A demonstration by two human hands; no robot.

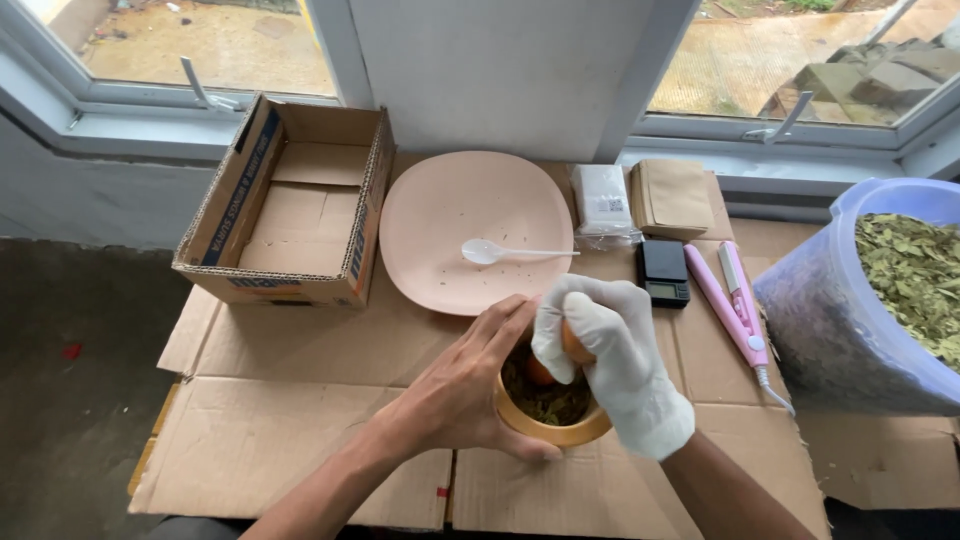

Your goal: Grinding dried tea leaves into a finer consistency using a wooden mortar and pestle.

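Observation:
A wooden mortar (570,431) holding crushed dry leaves sits on flattened cardboard (300,440) near the front. My bare left hand (460,385) wraps around the mortar's left side and steadies it. My right hand (615,360), in a white glove, grips a wooden pestle (573,345) whose rounded end is down among the leaves in the bowl. Most of the pestle is hidden by the gloved fingers.
Behind the mortar lies a pink plate (470,225) with a white plastic spoon (500,251). An open cardboard box (290,205) stands at left. A small black scale (662,271), pink heat sealer (735,305), paper packets (670,197) and a tub of dried leaves (880,290) are at right.

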